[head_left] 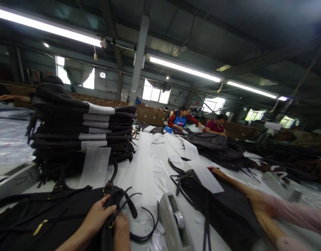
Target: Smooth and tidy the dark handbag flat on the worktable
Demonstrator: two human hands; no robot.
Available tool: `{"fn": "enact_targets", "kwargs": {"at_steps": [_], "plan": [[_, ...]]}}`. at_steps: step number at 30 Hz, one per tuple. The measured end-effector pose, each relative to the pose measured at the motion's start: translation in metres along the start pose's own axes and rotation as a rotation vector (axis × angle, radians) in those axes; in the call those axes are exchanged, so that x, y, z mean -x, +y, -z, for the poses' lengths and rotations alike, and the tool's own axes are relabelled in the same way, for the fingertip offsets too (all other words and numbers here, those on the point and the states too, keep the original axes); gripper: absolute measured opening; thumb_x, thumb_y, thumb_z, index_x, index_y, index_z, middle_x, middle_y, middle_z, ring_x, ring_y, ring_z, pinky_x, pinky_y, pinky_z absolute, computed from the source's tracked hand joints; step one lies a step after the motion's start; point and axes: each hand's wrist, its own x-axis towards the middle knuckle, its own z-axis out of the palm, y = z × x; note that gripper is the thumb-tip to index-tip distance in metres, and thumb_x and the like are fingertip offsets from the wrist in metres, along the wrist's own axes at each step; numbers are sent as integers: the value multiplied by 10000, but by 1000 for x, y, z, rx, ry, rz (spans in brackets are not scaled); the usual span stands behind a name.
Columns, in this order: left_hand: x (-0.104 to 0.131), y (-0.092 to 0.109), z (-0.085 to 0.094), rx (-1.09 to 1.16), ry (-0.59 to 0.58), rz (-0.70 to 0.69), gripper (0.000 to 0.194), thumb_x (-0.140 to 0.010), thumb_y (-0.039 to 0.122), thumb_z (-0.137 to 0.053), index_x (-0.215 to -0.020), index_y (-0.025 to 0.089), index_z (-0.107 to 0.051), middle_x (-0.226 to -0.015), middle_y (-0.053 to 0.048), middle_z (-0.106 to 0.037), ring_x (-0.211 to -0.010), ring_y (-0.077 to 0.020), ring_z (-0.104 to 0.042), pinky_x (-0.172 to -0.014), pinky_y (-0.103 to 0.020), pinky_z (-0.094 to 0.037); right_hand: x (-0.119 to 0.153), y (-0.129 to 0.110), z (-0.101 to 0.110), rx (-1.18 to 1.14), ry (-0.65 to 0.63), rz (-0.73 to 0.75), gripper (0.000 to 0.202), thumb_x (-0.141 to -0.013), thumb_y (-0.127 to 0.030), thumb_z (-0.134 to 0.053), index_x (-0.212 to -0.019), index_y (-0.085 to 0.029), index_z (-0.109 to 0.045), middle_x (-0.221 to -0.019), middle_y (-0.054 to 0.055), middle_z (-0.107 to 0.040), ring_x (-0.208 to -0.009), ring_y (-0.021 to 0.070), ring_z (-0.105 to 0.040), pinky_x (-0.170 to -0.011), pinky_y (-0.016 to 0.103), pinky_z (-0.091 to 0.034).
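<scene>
In the head view a black handbag (pixel 79 205) with looped handles and gold hardware lies on the table before me. My left hand (pixel 101 212) pinches the bag's side by a dark strap (pixel 114 198), thumb on top. Close beside it, my right hand (pixel 121 228) is at the strap's lower part by a small gold buckle; its fingers are mostly hidden behind the strap. Thin black cords (pixel 146 238) trail off to the right. A gold zip pull (pixel 40 226) shows on the bag's front.
A tall stack of black bags (pixel 56 122) with white paper bands stands behind. A grey tape dispenser (pixel 173 223) is right of my hands. White sheets (pixel 142 160) cover the table's middle. At right, a co-worker's pink-sleeved arms (pixel 288 209) reach over another black bag (pixel 223 209). Two people sit farther back.
</scene>
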Motion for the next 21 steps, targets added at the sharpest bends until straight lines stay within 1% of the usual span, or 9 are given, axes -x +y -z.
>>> {"fn": "enact_targets", "kwargs": {"at_steps": [2,5,7,8,9,12,14,18,21], "plan": [[1,-1,-1,30,-1,-3,595,-590,429,-749,-1092,118,-682,-954,-104,-757,-920,-306,-705,-826,-351,-572,4,0,-1,45,18,-89,196,-877,-235,-466,-867,-215,-661,-780,44,-712,-723,209,-684,-649,311,-542],[3,0,-1,54,-15,-5,583,-606,444,-744,-1090,123,-692,-990,-110,-751,-931,-302,-702,-858,-357,-562,-3,-5,7,129,8,-332,69,-817,-250,-578,-825,-207,-632,-735,44,-693,-700,232,-685,-615,323,-540],[4,1,0,69,-45,4,588,-613,446,-743,-1103,125,-687,-970,-106,-755,-934,-304,-701,-842,-356,-568,-10,-8,12,142,-41,-434,115,-808,-238,-583,-909,-202,-627,-720,38,-699,-676,242,-693,-596,327,-539],[4,1,0,73,-51,9,588,-614,443,-744,-1106,127,-685,-956,-102,-757,-941,-308,-700,-832,-356,-572,-13,-10,13,139,-59,-436,162,-816,-242,-576,-967,-202,-620,-735,38,-708,-684,247,-699,-599,329,-541],[5,1,1,75,-49,12,585,-614,438,-746,-1108,130,-684,-946,-99,-759,-955,-312,-696,-828,-359,-575,-16,-10,13,137,-71,-405,191,-828,-258,-567,-1007,-205,-611,-764,40,-715,-707,250,-704,-613,333,-546],[5,-1,3,84,-24,8,557,-612,417,-755,-1092,143,-693,-957,-94,-758,-1014,-326,-675,-844,-372,-575,-17,-6,9,156,-69,-208,206,-852,-309,-549,-1032,-223,-604,-869,50,-716,-804,251,-704,-672,347,-562],[5,-1,3,97,-17,-11,535,-608,415,-764,-1072,155,-703,-990,-90,-754,-1061,-328,-656,-875,-373,-567,-15,-1,5,181,-48,-127,206,-867,-314,-522,-1036,-223,-596,-888,50,-705,-809,247,-698,-673,353,-567],[3,-6,5,129,-47,-20,539,-623,428,-769,-1084,159,-693,-1039,-85,-745,-1081,-322,-648,-933,-381,-543,-13,9,3,212,-18,-93,201,-904,-286,-444,-1017,-218,-595,-865,51,-700,-750,225,-692,-628,321,-550],[0,-15,6,152,-49,10,590,-633,430,-773,-1137,147,-652,-1063,-91,-738,-1065,-317,-656,-933,-385,-544,-19,6,6,149,-10,-111,233,-922,-265,-394,-961,-219,-620,-827,48,-710,-708,206,-687,-603,285,-514]]}}
